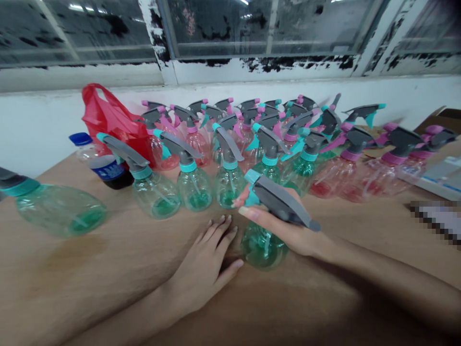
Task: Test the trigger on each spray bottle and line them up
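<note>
My right hand (288,230) is closed round the neck of a green spray bottle (264,247) with a grey and turquoise trigger head. That bottle stands close in front of me, its nozzle facing left and away. To its left, my left hand (207,259) lies flat on the table with the fingers spread, holding nothing. Just beyond my hands is a row of similar green spray bottles, among them one (194,190) near the middle and another (154,194) further left. Part of the held bottle's neck is hidden by my right hand.
Several pink spray bottles (333,175) stand at the right and behind. A tipped-looking green spray bottle (61,209) is at far left. Beside a red plastic bag (111,120) leans a blue-capped drink bottle (104,163). A blurred-out flat object (439,221) lies right on the wooden table (118,264).
</note>
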The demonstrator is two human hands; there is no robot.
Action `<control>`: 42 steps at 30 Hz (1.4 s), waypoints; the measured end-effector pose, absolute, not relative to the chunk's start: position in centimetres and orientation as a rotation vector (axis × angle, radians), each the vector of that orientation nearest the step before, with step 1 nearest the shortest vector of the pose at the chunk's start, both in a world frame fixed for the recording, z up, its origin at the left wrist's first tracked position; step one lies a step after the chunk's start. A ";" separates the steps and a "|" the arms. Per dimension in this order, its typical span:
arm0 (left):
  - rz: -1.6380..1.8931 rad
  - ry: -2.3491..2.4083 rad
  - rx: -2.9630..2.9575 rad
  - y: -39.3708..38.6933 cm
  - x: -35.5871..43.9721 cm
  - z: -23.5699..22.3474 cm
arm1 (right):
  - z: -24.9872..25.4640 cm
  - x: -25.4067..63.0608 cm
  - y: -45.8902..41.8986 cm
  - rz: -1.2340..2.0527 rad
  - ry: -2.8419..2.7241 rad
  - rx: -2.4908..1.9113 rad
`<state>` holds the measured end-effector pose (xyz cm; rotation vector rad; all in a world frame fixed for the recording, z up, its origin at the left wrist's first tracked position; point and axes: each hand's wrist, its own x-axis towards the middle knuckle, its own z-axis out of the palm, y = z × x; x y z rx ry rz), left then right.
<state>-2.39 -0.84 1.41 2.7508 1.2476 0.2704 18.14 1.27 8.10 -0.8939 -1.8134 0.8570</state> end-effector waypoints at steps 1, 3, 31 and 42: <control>0.271 1.243 2.752 -0.8 -2.4 1.4 | 8.1 18.1 1.2 0.845 -1.796 -0.902; 0.276 1.229 2.754 -0.8 -2.4 1.3 | 8.1 18.2 1.2 0.858 -1.762 -0.909; 0.278 1.230 2.744 -0.8 -2.4 1.5 | 8.3 18.3 1.3 0.999 -1.768 -0.869; 0.283 1.220 2.726 -0.8 -2.3 1.6 | 8.3 18.3 1.3 0.996 -1.769 -0.847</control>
